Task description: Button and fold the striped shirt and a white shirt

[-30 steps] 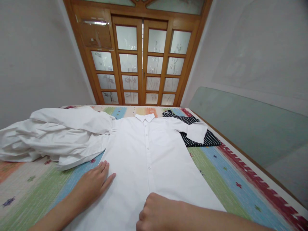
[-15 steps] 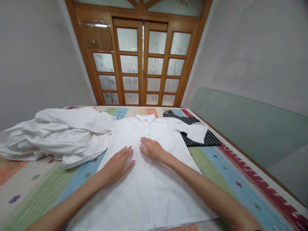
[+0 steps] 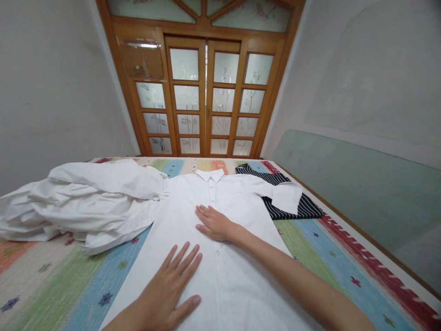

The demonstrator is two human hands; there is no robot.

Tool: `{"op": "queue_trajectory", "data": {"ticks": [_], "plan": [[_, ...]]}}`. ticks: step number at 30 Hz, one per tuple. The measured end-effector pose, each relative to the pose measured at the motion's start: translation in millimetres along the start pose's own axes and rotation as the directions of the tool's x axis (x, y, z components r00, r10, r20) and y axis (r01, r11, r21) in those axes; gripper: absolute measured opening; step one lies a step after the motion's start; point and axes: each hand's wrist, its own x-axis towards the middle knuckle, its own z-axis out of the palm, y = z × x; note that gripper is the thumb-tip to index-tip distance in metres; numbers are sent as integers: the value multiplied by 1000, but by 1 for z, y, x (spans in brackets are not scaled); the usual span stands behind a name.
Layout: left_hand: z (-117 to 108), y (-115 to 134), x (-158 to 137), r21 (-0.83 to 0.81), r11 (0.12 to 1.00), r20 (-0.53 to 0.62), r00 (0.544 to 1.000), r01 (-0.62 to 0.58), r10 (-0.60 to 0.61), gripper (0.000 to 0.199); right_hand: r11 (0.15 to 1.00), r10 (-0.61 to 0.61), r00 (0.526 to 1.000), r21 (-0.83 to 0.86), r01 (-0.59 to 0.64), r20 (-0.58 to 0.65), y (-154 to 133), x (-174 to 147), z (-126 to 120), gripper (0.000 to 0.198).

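A white button-up shirt (image 3: pixel 241 276) lies spread out, front up, its collar at the far end. My right hand (image 3: pixel 215 223) rests flat on the chest beside the button line, fingers stretched toward the left. Nearer to me, my left hand (image 3: pixel 172 285) lies on the shirt's left half with its fingers spread. Neither hand grips the cloth. The shirt's right sleeve reaches over a folded black-and-white striped garment (image 3: pixel 310 207). On the left, a crumpled white garment (image 3: pixel 99 197) covers where the other sleeve would show.
A colourful striped cover (image 3: pixel 62 285) lies beneath the clothes. A pale green panel (image 3: pixel 361 179) stands along the right edge against the wall. Behind the far edge are wooden doors (image 3: pixel 206 101) with glass panes.
My left hand has moved back toward me along the shirt, and its fingers are more widely spread. My right hand stays on the chest. The view has tilted up slightly.
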Motion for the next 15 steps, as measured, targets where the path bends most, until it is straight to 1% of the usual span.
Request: {"op": "queue_trajectory", "data": {"ticks": [4, 6, 8, 9, 11, 12, 13, 14, 15], "plan": [[-5, 2, -1, -62, 998, 37, 999, 17, -14, 78, 998, 57, 998, 6, -57, 3, -5, 19, 10, 72], [-6, -1, -2, -113, 993, 70, 997, 36, -29, 71, 997, 71, 997, 20, -72, 8, -9, 30, 12, 76], [-4, -6, -2, -191, 979, 85, 995, 74, -58, 60, 997, 70, 997, 30, -71, 15, -15, 40, 12, 77], [-3, -9, -1, -240, 965, 78, 993, 109, -93, 54, 997, 71, 997, 32, -72, 22, -17, 44, 11, 76], [-2, -19, 3, -356, 911, 31, 977, 208, -211, 44, 995, 87, 995, 39, -89, 39, -23, 51, 10, 75], [-2, -27, 8, -417, 870, -13, 955, 263, -296, 40, 994, 103, 994, 43, -105, 47, -25, 53, 9, 75], [-4, -36, 13, -478, 820, -64, 919, 314, -389, 38, 992, 117, 992, 48, -120, 55, -28, 55, 8, 75], [-7, -48, 19, -535, 767, -131, 862, 354, -489, 36, 990, 128, 990, 54, -132, 59, -29, 55, 8, 76], [-10, -63, 26, -590, 709, -212, 773, 386, -597, 37, 988, 136, 989, 61, -139, 61, -31, 56, 8, 77]]}}
